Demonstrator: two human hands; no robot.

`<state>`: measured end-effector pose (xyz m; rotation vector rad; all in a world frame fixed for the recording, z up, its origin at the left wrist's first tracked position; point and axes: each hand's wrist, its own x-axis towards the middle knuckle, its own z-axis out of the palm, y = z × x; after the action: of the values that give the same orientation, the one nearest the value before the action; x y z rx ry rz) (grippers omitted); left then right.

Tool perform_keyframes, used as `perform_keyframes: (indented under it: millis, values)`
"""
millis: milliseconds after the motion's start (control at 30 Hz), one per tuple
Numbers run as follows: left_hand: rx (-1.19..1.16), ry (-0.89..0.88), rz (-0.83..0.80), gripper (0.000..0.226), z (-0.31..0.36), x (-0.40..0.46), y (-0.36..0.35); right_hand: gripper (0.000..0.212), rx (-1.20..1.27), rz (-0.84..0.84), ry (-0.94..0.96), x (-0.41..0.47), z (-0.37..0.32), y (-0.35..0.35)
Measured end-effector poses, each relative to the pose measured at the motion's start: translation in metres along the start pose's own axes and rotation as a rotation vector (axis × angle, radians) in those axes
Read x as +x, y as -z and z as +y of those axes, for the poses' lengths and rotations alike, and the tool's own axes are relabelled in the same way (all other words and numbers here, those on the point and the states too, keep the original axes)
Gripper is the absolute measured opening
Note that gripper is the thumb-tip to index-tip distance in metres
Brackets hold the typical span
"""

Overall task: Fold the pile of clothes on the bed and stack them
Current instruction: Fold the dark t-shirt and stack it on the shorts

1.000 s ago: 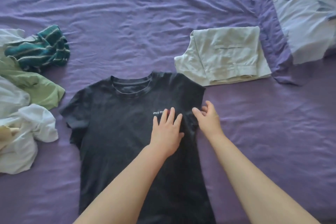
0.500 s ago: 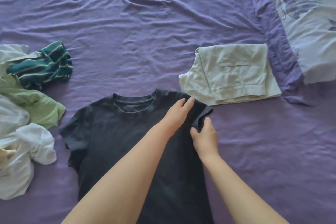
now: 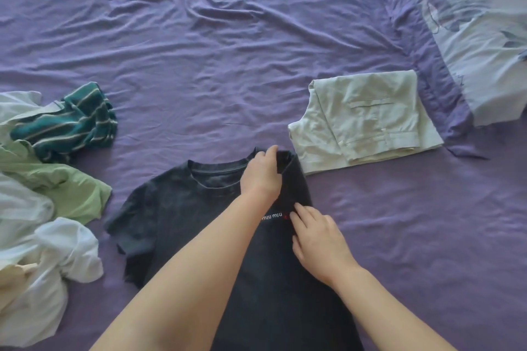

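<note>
Far left of both hands, an unfolded pile is lying on the purple bed sheet: white garment, green shirt, teal striped top. Dark T-shirt is lying flat, collar away from the person, its right side turned in over the chest. Left hand is reaching across to the right shoulder; its fingers are curling over the folded edge, pinching the cloth by the collar. Right hand is resting nearer the person, fingers together and straight, pressing the fold beside the white lettering. Just beyond and right of the fingers, folded pale trousers are lying. Farther right, a floral quilt is bunching.
</note>
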<state>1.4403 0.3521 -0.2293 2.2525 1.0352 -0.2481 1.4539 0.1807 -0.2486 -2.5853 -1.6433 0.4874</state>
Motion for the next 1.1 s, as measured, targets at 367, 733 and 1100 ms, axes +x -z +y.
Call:
perform_keyframes:
  millis: [367,733,1100]
  values:
    - [0.323,-0.011,0.104,0.054,-0.143,-0.084,0.020,0.063,-0.132,-0.274,-0.165,0.077,-0.013,0.007]
    - [0.359,0.248,0.150,0.070,-0.234,-0.090,0.078,0.062,-0.079,-0.230,0.171,0.066,-0.175,-0.024]
    - [-0.108,0.325,0.077,0.018,-0.249,-0.090,0.110,0.068,-0.122,-0.123,0.208,0.065,-0.232,-0.051]
